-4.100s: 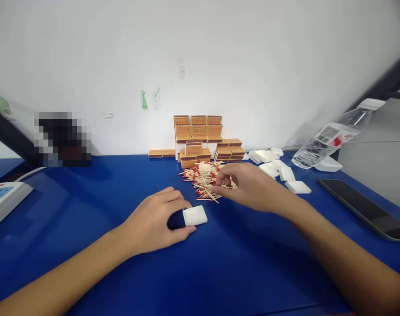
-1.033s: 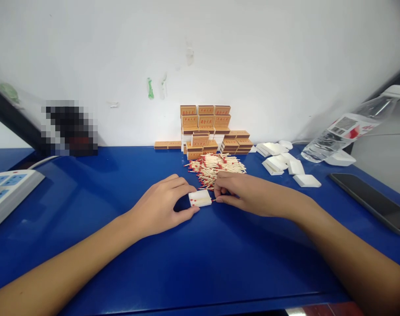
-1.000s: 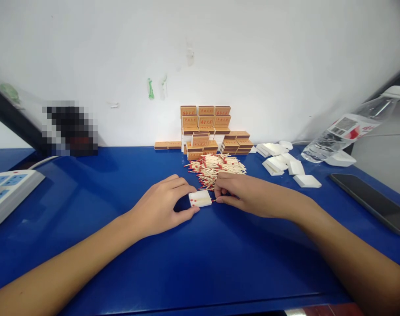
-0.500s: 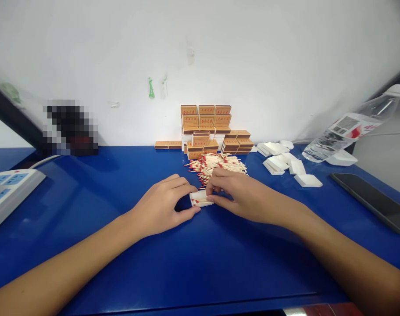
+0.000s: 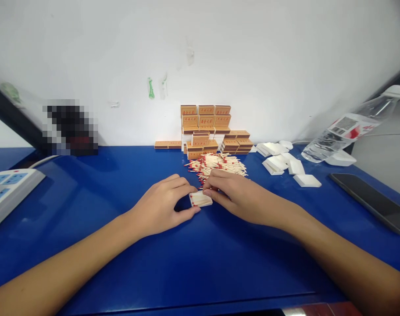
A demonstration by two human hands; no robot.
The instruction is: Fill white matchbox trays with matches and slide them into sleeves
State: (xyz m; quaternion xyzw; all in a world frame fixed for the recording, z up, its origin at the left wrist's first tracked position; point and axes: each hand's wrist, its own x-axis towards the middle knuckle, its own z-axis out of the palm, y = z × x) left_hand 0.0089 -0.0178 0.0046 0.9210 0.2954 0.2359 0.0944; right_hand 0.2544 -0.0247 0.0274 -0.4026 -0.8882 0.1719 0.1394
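Observation:
On the blue table (image 5: 88, 219) lies a small white matchbox tray (image 5: 200, 199) with red-tipped matches in it. My left hand (image 5: 160, 205) holds the tray's left end between thumb and fingers. My right hand (image 5: 234, 193) rests over the tray's right end, fingers curled and pressing on the matches inside. Just behind the hands lies a loose pile of matches (image 5: 216, 163).
Orange matchbox sleeves (image 5: 206, 127) are stacked against the wall. Several empty white trays (image 5: 287, 164) lie to the right, then a tipped water bottle (image 5: 344, 129) and a dark phone (image 5: 374, 202). A power strip (image 5: 9, 188) sits at the far left.
My right hand went from the match pile to the tray, brought matches to its right end, then slid left over the tray. My left hand stayed on the tray.

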